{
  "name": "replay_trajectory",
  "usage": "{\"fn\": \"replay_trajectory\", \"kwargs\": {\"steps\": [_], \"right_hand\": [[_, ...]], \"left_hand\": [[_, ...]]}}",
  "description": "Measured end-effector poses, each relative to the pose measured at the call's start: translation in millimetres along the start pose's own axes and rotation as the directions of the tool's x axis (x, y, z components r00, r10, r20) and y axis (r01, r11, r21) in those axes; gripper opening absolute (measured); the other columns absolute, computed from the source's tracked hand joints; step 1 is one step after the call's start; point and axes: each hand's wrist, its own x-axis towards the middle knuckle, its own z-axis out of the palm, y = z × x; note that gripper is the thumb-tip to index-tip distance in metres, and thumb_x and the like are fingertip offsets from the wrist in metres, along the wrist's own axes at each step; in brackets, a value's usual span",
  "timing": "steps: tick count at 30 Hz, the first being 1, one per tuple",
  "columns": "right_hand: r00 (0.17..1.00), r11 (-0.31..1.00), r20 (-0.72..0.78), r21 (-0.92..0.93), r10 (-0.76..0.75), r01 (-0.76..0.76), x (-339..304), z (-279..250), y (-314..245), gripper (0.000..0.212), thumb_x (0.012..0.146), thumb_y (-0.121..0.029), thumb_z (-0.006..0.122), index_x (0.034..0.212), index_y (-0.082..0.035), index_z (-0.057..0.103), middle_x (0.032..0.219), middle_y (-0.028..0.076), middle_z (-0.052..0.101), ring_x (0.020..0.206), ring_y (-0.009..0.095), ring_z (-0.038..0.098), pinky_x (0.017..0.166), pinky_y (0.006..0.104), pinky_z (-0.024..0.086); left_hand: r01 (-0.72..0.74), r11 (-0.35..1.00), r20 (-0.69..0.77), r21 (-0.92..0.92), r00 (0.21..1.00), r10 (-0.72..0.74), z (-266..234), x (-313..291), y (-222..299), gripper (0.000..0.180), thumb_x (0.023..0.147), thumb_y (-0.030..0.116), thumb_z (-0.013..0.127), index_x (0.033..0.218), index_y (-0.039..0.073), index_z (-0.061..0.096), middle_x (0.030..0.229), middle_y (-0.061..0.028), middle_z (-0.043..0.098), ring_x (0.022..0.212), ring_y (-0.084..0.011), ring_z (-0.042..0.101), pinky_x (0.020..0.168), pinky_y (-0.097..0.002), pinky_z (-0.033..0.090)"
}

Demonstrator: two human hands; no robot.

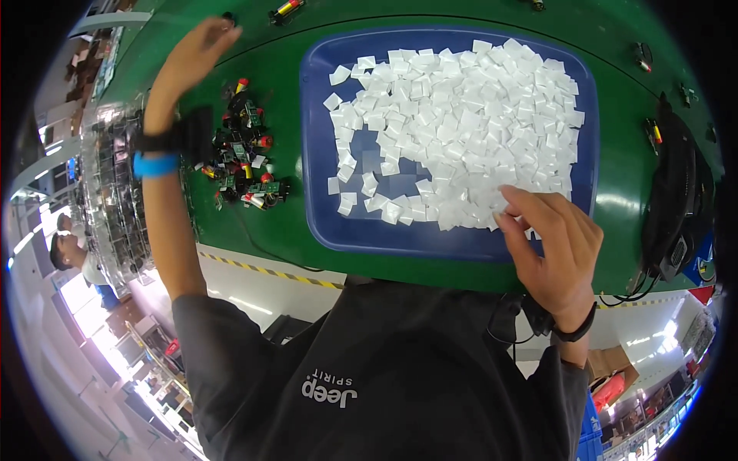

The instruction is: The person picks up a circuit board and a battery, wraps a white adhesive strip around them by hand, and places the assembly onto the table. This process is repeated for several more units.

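Observation:
My right hand (555,240) is over the near right part of a blue tray (450,247). Its thumb and index fingertips are a little apart, just above a spread of small white square pieces (469,123), and I make out nothing held between them. My left hand (198,52) reaches to the far left of the green table, its fingers curled together and slightly blurred. A small dark part (228,16) shows at those fingertips, too small to name. Below that hand lies a pile of small circuit boards (246,157) with red-and-yellow cylinders and wires.
Other small wired parts with cylinders lie along the far side (287,10) and right side (653,132) of the green table (626,161). A black bag (676,207) occupies the right edge. Clear plastic trays (115,184) stand at the left, with another person (73,250) beyond.

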Motion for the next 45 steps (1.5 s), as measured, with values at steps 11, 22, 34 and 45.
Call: {"fn": "replay_trajectory", "kwargs": {"steps": [11, 22, 34, 45], "right_hand": [[0.995, 0.996, 0.052, 0.042, -0.083, 0.081, 16.8, 1.5, 2.4, 0.033, 0.071, 0.001, 0.081, 0.102, -0.002, 0.067, 0.077, 0.006, 0.062, 0.061, 0.021, 0.061, 0.051, 0.0314, 0.048], [0.994, 0.968, -0.109, 0.248, -0.009, 0.036, 31.3, 3.4, -19.0, 0.033, 0.071, -0.003, 0.084, 0.101, -0.002, 0.069, 0.09, 0.011, 0.067, 0.075, 0.023, 0.064, 0.061, 0.03, 0.049], [0.951, 0.997, -0.305, 0.074, 0.051, -0.03, 6.4, 8.7, -10.7, 0.038, 0.067, -0.001, 0.086, 0.102, -0.004, 0.071, 0.097, 0.009, 0.061, 0.08, 0.022, 0.058, 0.066, 0.0296, 0.045], [0.93, 0.987, -0.334, -0.078, -0.156, 0.138, 8.3, 21.5, -17.7, 0.034, 0.061, 0.0, 0.086, 0.092, -0.007, 0.073, 0.1, 0.006, 0.062, 0.088, 0.024, 0.057, 0.078, 0.0363, 0.049]], "left_hand": [[0.257, 0.966, 0.044, -0.036, 0.966, -0.255, -5.5, -90.9, 20.5, 0.04, 0.1, 0.034, 0.061, 0.121, 0.0, 0.063, 0.11, -0.0123, 0.069, 0.094, -0.02, 0.066, 0.081, -0.0326, 0.053], [0.278, -0.019, 0.278, -0.96, 0.96, 0.016, 33.3, -119.8, 250.1, 0.043, 0.107, 0.028, 0.047, 0.131, -0.007, 0.053, 0.118, -0.0166, 0.063, 0.093, -0.0215, 0.065, 0.074, -0.0362, 0.058], [0.218, -0.144, 0.206, -0.965, 0.974, 0.099, 80.8, -130.5, 311.1, 0.038, 0.106, 0.025, 0.05, 0.128, -0.006, 0.053, 0.116, -0.014, 0.063, 0.102, -0.0212, 0.064, 0.079, -0.0356, 0.058], [0.238, -0.174, 0.237, -0.956, 0.971, 0.03, 81.0, -136.0, 313.1, 0.037, 0.106, 0.023, 0.052, 0.129, -0.005, 0.053, 0.116, -0.012, 0.065, 0.103, -0.0161, 0.062, 0.089, -0.0314, 0.052]]}}
